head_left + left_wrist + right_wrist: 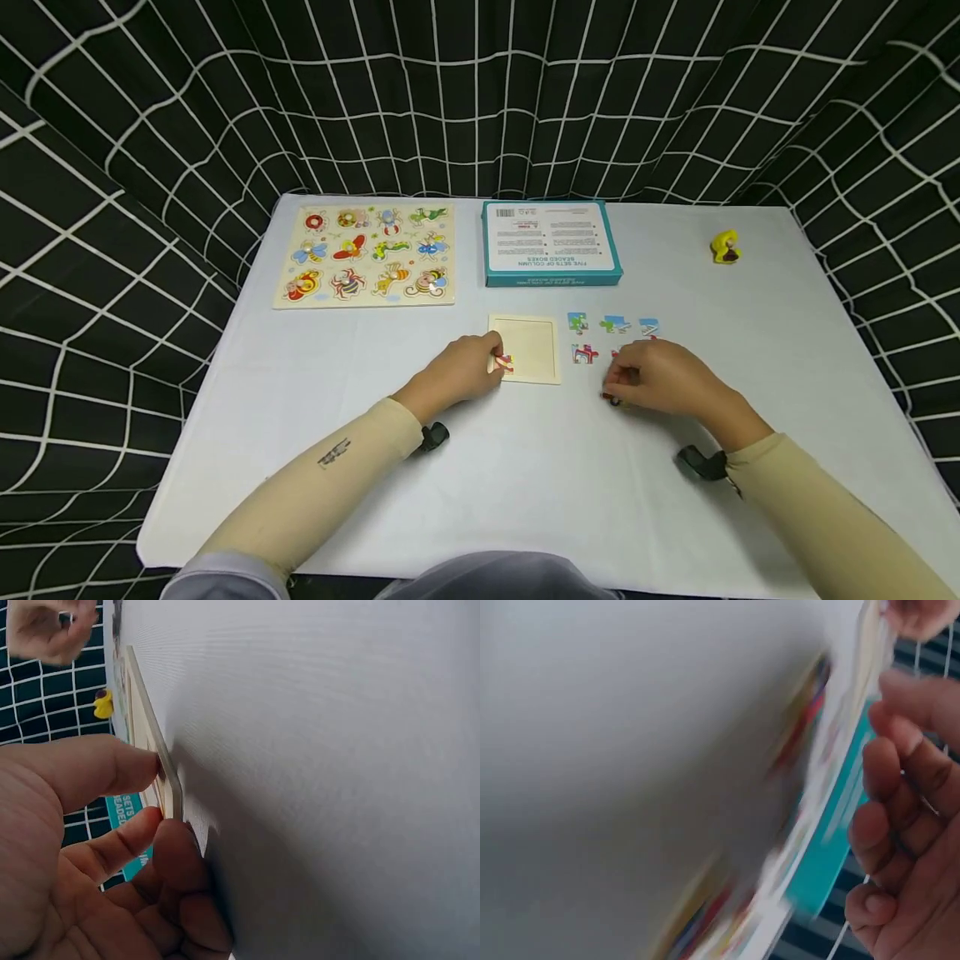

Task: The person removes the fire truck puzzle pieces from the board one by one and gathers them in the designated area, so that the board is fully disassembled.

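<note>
A square wooden puzzle tray [536, 350] lies mid-table, with one red-and-yellow jigsaw piece [505, 364] in its near left corner. My left hand [468, 368] holds the tray at that corner; in the left wrist view the thumb [131, 766] and fingers meet at its edge. Right of the tray are several loose jigsaw pieces [584, 354] in rows. Over the nearest row hovers my right hand [663, 379], fingers loosely bent, a dark-red piece [609, 398] just below its fingertips. Nothing shows between its thumb and fingers in the right wrist view, where the pieces are blurred.
Behind the tray lies a teal-and-white box [551, 243] with printed text. A wooden insect peg puzzle board [367, 254] is at the back left. Toward the back right sits a small yellow toy figure [725, 247]. Black cloth with a white grid [480, 92] surrounds the table.
</note>
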{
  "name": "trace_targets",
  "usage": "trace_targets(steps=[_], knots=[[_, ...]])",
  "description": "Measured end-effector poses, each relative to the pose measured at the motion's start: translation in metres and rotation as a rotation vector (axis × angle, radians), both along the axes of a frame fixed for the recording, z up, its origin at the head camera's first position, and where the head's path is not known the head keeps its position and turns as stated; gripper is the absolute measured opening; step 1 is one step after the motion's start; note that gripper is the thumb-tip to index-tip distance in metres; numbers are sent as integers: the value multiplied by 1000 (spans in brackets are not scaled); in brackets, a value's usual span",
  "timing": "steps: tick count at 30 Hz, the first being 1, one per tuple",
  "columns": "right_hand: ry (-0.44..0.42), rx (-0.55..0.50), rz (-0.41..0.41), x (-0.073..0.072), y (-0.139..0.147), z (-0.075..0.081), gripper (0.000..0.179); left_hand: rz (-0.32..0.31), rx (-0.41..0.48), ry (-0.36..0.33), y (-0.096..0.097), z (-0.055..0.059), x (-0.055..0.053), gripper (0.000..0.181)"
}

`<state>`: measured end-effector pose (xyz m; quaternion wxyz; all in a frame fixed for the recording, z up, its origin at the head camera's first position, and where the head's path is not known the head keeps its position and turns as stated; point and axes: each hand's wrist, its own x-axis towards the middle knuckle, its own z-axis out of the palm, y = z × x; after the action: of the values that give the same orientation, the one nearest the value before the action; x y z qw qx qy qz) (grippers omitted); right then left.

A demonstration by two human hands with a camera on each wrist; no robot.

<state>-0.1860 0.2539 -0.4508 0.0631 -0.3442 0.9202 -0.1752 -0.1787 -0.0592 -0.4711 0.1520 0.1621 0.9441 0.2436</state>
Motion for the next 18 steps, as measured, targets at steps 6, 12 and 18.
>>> trace_targets(steps=[6, 12, 18], knots=[[14, 28, 64, -13, -65, 1, 7, 29, 11, -10, -2, -1, 1, 37], [-37, 27, 58, -24, -112, -2, 11, 70, 3, -55, -2, 0, 0, 66], [-35, 49, 84, -29, -133, -1, 5, 68, -31, -72, -7, 1, 1, 69]])
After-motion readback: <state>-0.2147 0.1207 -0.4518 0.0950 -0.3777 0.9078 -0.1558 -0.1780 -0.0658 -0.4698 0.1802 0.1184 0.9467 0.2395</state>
